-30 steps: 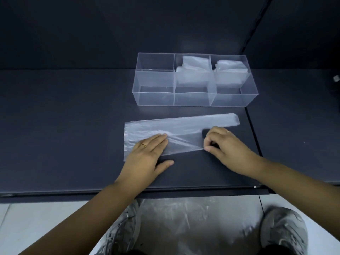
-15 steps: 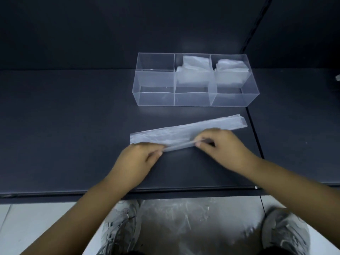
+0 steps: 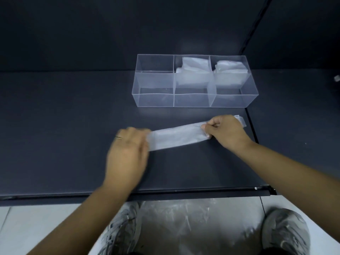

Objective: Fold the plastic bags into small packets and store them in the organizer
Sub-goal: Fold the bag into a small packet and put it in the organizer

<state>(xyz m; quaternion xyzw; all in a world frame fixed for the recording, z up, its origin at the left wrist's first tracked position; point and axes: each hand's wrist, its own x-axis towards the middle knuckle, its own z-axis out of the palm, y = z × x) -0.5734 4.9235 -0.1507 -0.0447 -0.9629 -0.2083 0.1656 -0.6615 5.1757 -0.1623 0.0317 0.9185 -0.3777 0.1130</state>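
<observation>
A translucent plastic bag, folded into a long narrow strip, lies on the dark table in front of the clear organizer. My left hand, blurred by motion, covers the strip's left end with curled fingers. My right hand pinches the strip near its right end, and a short tail sticks out beyond it. The organizer has three compartments. The left one is empty, while the middle one holds folded bags and the right one holds a folded packet.
More clear plastic lies on the floor between my two grey shoes, below the table's front edge. A seam separates this table from another dark surface on the right. A small pale object sits at the far right.
The bag went from a wide flat sheet to a narrow strip. My left hand slid to its left end and my right hand moved toward its right end.
</observation>
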